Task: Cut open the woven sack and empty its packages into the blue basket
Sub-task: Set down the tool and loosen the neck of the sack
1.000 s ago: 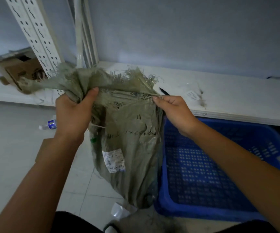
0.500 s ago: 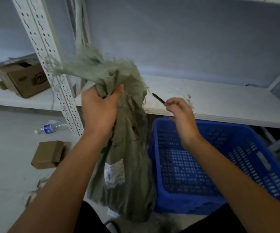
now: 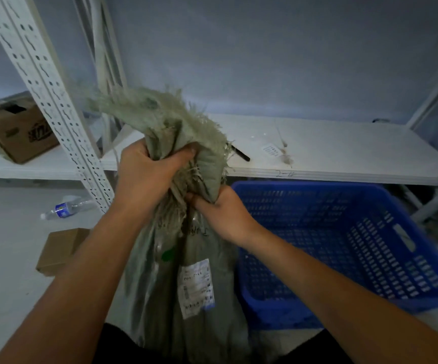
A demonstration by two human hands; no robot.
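Note:
A grey-green woven sack (image 3: pixel 186 298) hangs upright in front of me, its frayed top bunched together and a white shipping label on its side. My left hand (image 3: pixel 147 174) squeezes the gathered neck from the left. Just below it, my right hand (image 3: pixel 223 216) grips the sack's neck from the right. The blue basket (image 3: pixel 343 248) stands on the floor right of the sack, with nothing visible inside. No packages show; the sack hides them.
A white shelf board (image 3: pixel 343 158) runs behind the basket, with a black pen-like tool (image 3: pixel 241 155) and a paper label lying on it. A perforated white upright (image 3: pixel 52 101) stands left. A cardboard box (image 3: pixel 18 132), a small brown box (image 3: pixel 60 250) and a water bottle (image 3: pixel 65 207) lie left.
My right hand left the spot near the shelf and closed on the sack's neck under my left hand. The sack's open top has been gathered into a tight bunch.

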